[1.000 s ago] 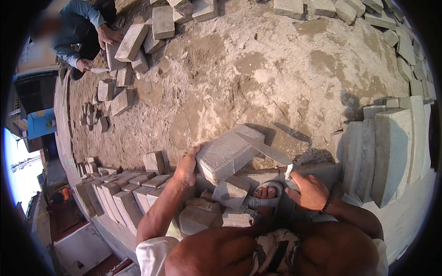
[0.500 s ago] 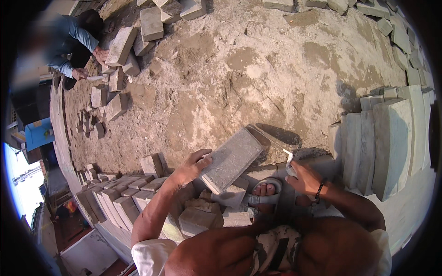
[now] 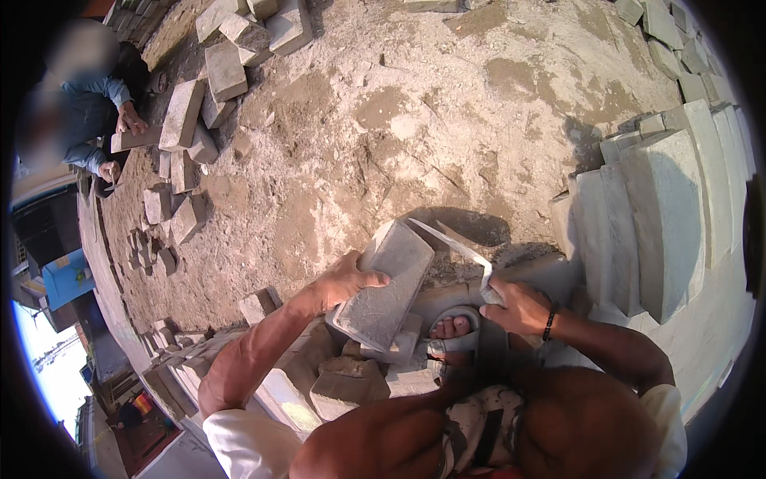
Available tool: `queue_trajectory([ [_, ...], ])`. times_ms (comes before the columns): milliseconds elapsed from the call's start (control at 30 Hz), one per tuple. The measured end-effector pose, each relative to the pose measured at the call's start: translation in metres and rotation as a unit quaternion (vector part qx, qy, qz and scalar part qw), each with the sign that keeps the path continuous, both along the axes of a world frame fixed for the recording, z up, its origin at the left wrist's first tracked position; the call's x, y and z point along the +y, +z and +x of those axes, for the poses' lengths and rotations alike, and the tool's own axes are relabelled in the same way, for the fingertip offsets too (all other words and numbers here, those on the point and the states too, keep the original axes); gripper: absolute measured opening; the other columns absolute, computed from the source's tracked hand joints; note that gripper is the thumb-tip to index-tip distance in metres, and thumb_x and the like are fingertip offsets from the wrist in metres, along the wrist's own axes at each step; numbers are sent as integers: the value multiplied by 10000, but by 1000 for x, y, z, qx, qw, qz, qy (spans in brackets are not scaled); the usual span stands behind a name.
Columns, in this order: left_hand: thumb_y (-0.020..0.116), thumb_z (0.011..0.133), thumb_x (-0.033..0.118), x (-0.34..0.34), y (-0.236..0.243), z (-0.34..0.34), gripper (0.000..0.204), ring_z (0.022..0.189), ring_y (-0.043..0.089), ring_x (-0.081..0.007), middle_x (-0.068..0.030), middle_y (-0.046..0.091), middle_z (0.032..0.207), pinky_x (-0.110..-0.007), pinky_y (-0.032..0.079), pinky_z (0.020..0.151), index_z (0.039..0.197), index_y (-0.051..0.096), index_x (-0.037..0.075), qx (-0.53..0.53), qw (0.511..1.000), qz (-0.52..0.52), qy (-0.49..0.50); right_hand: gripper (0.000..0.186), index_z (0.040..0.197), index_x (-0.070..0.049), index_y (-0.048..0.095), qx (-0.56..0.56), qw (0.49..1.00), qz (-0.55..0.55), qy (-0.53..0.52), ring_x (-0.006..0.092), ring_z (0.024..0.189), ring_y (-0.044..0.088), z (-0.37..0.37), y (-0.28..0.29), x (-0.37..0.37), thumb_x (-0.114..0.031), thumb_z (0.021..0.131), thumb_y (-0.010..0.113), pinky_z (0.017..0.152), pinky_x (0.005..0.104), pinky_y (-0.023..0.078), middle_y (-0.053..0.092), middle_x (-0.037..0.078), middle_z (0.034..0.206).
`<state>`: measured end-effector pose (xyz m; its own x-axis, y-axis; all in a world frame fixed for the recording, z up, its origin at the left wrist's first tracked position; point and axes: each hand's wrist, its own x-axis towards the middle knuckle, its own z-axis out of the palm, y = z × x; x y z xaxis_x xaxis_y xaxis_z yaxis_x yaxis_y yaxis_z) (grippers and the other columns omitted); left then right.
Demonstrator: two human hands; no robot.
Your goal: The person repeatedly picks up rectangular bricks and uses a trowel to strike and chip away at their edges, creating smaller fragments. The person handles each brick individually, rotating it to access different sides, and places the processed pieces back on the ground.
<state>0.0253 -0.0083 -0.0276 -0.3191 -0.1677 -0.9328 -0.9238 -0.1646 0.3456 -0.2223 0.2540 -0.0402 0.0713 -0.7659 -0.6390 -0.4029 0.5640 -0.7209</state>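
Note:
My left hand point(image 3: 345, 286) grips a grey concrete brick point(image 3: 391, 279) by its upper left edge, thumb on the broad face. The brick is tilted, with its broad face turned up. In my right hand point(image 3: 517, 307) is a trowel point(image 3: 451, 242), its thin blade seen nearly edge-on. The blade's tip points up and left, close to the brick's upper corner. Beneath the held brick, more bricks and a rough broken block point(image 3: 349, 382) lie beside my sandalled foot point(image 3: 453, 331).
Tall stacked slabs point(image 3: 658, 215) stand at the right. A low brick row runs at the lower left, partly behind my left arm. Loose bricks point(image 3: 226, 72) lie at the upper left, where a co-worker's hand point(image 3: 130, 120) rests on one. Dry, rough ground point(image 3: 335, 160) spreads ahead.
The held brick has turned more upright and moved left, with my left hand higher on its edge. The trowel's blade has come up nearer the brick. The co-worker's hand has shifted to another brick.

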Motion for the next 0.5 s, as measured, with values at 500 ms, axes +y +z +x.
queue_trajectory([
  [500, 860, 641, 271, 31, 91, 12, 845, 917, 642, -378, -215, 611, 1049, -455, 541, 772, 1300, 429, -36, 92, 846, -489, -193, 347, 1067, 2, 506, -153, 973, -167, -35, 445, 705, 609, 5, 77, -38, -281, 898, 616, 633, 502, 434, 606, 243, 714],
])
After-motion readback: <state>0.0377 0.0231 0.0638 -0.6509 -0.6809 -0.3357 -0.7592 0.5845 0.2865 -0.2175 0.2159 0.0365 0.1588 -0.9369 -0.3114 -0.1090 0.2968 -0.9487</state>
